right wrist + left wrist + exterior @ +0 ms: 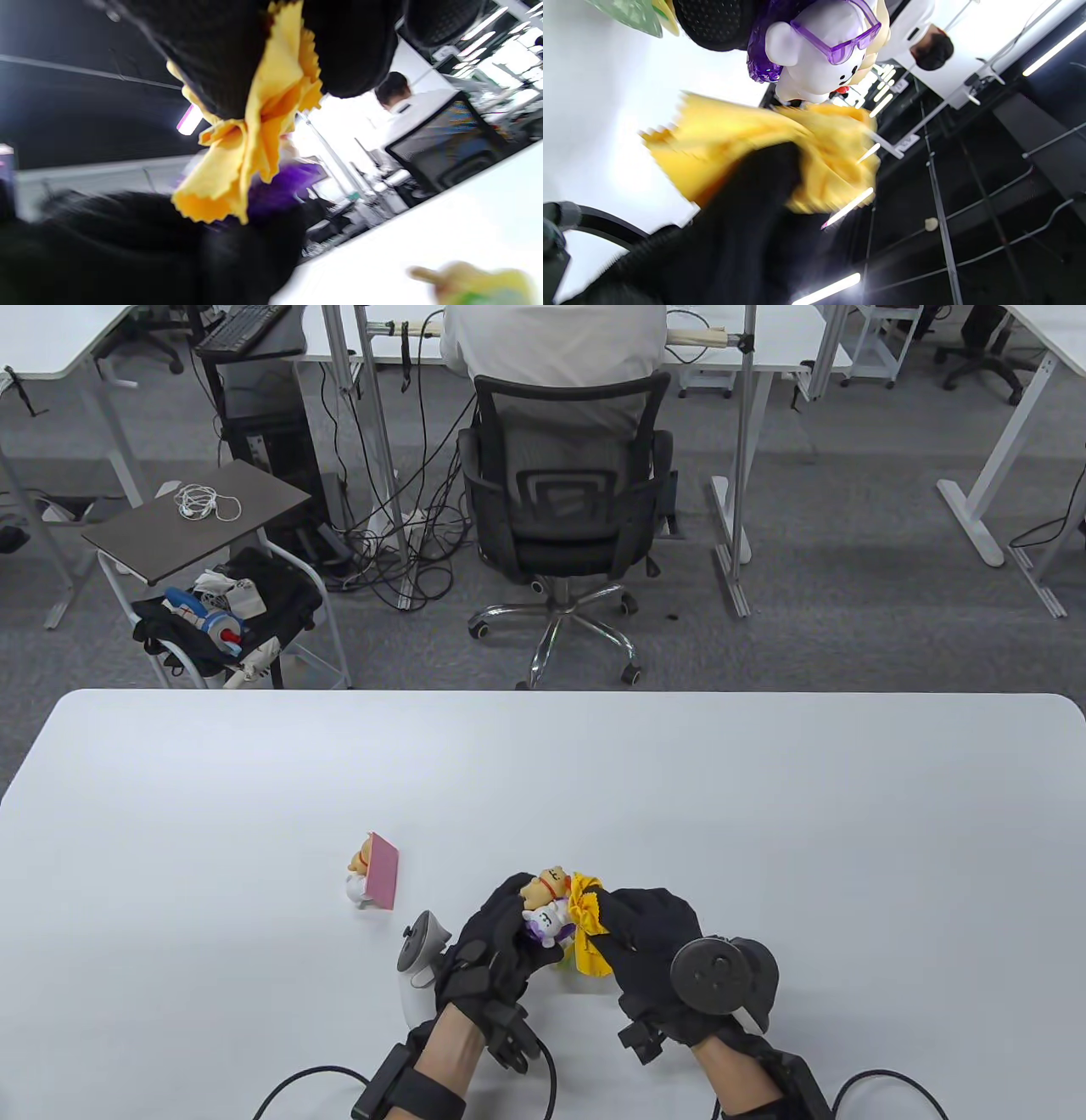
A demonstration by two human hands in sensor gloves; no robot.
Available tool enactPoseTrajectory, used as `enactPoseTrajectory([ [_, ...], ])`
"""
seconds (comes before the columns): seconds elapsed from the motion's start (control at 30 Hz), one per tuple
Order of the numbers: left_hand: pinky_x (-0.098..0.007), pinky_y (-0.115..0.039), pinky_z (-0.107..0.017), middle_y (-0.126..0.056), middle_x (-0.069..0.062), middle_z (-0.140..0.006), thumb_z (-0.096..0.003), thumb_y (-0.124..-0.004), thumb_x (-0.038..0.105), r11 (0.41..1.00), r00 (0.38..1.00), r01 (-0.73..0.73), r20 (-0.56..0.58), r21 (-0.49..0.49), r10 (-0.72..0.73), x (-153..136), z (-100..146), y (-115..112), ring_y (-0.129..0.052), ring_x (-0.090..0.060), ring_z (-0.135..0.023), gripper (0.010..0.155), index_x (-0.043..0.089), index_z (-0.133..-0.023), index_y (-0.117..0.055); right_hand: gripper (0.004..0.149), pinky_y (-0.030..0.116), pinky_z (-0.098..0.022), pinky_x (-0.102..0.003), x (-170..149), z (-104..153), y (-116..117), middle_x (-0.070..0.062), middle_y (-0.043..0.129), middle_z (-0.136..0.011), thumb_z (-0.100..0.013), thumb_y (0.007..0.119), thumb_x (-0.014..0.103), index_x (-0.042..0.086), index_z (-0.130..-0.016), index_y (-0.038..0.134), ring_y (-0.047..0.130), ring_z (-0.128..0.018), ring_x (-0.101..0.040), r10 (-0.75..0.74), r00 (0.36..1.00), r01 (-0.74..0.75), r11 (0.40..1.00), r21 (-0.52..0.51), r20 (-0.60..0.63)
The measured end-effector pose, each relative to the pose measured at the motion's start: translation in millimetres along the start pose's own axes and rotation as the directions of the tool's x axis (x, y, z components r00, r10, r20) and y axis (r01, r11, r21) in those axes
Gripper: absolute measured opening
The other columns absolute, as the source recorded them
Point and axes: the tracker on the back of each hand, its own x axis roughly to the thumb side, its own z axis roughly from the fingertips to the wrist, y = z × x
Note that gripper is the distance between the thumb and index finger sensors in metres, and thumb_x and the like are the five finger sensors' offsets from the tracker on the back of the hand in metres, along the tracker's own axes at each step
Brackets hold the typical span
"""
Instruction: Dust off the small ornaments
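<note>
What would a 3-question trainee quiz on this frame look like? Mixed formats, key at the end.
1. True or false: the yellow cloth lies flat on the table, untouched.
2. Multiple choice: what does the left hand hold? A) a pink card B) a figurine with purple glasses C) nothing
3. Short answer: where is the second ornament relative to the hands?

Key
1. False: the right hand grips it, bunched, against the figurine.
2. B
3. On the table to the left of both hands, untouched, with a pink panel on it.
</note>
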Motion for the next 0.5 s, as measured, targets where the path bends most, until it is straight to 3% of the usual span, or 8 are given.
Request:
enactPoseTrajectory([
  [0.13,-0.037,-0.072,-0.062,-0.06,-0.007,-0.101,-0.0604,-0.046,0.04,0.984,0.987,-0.162,0.005,-0.078,0.163,-7.0,-2.1,-5.6,-0.065,-0.032,-0.091,0.056,0.025,-0.108,-0.023,0.046,0.067,-0.064,-0.06,7.7,3.5,9.6,-0.006,0.088,-0.079,-0.046,0.086,0.036,0.029,-0.092,0.082,0.088,-0.07,-0.029,0.115,0.992,-0.117,0.992,0.045,0.041],
  [0.17,-0.036,-0.073,-0.061,-0.061,-0.007,-0.1,-0.0602,-0.047,0.04,0.986,0.986,-0.164,0.004,-0.032,0.164,-6.4,-0.5,-3.8,-0.066,-0.032,-0.09,0.056,0.024,-0.108,-0.024,0.046,0.068,-0.062,-0.061,3.1,1.7,8.9,-0.007,0.089,-0.077,-0.045,0.088,0.034,0.026,-0.09,0.085,0.089,-0.068,-0.03,0.068,0.997,-0.068,0.998,0.007,0.028],
  [0.2,-0.036,-0.074,-0.06,-0.062,-0.007,-0.099,-0.0602,-0.047,0.04,0.992,0.992,-0.122,0.006,-0.031,0.123,-5.9,-0.6,0.0,-0.068,-0.032,-0.089,0.056,0.024,-0.108,-0.025,0.046,0.066,-0.063,-0.062,-3.2,0.8,8.3,-0.009,0.089,-0.077,-0.045,0.089,0.033,0.023,-0.09,0.086,0.088,-0.068,-0.032,0.059,0.998,-0.058,0.996,0.063,-0.014],
  [0.3,-0.036,-0.073,-0.06,-0.067,-0.006,-0.097,-0.0601,-0.048,0.042,0.989,0.99,-0.137,0.03,-0.054,0.139,-3.0,-1.8,0.1,-0.07,-0.03,-0.086,0.055,0.025,-0.109,-0.029,0.046,0.067,-0.062,-0.061,-18.9,0.3,0.1,-0.009,0.09,-0.074,-0.045,0.09,0.034,0.019,-0.089,0.087,0.089,-0.065,-0.031,0.06,0.994,-0.06,0.998,0.005,-0.096],
  [0.37,-0.039,-0.072,-0.06,-0.068,-0.008,-0.095,-0.0603,-0.049,0.042,0.988,0.992,-0.121,0.011,-0.094,0.123,-3.5,-4.1,-4.0,-0.071,-0.032,-0.084,0.054,0.024,-0.109,-0.031,0.046,0.067,-0.062,-0.061,-27.4,-1.0,-6.3,-0.01,0.089,-0.074,-0.046,0.088,0.033,0.018,-0.09,0.086,0.088,-0.064,-0.032,-0.077,0.98,0.067,0.996,-0.06,-0.181],
  [0.5,-0.04,-0.072,-0.061,-0.068,-0.009,-0.095,-0.0603,-0.049,0.041,0.991,1.0,-0.004,-0.026,-0.132,0.001,-7.0,-6.6,-11.6,-0.07,-0.033,-0.084,0.054,0.023,-0.109,-0.031,0.047,0.067,-0.062,-0.061,-27.6,-0.2,-5.8,-0.011,0.087,-0.076,-0.048,0.086,0.032,0.018,-0.092,0.084,0.087,-0.066,-0.033,-0.102,0.971,0.094,0.994,-0.048,-0.215],
])
